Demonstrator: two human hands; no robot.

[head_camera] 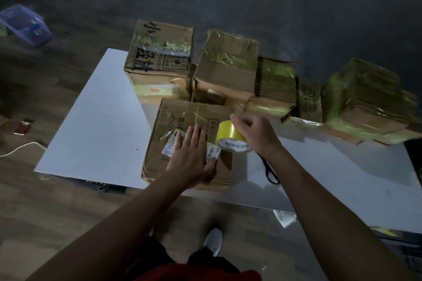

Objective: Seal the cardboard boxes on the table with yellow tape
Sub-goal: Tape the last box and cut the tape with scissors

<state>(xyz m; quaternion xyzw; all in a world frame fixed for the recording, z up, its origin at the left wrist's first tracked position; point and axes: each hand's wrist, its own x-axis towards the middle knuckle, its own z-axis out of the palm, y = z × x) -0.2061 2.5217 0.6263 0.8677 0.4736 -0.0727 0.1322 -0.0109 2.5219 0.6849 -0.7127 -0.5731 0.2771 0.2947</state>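
A flat cardboard box (pixel 182 116) with printed characters and white barcode labels lies at the near edge of the white table (pixel 96 125). My left hand (pixel 189 155) presses flat on its top, fingers spread over the labels. My right hand (pixel 253 132) grips a roll of yellow tape (pixel 230 138) at the box's right edge; a strip of tape runs from the roll across the lid. Behind stand several taped cardboard boxes (pixel 226 66).
Black-handled scissors (pixel 270 171) lie on the table right of the box, partly under my right wrist. A blue plastic container (pixel 25 24) and a white cable (pixel 20 147) are on the wooden floor at left. My white shoe (pixel 213 240) shows below the table edge.
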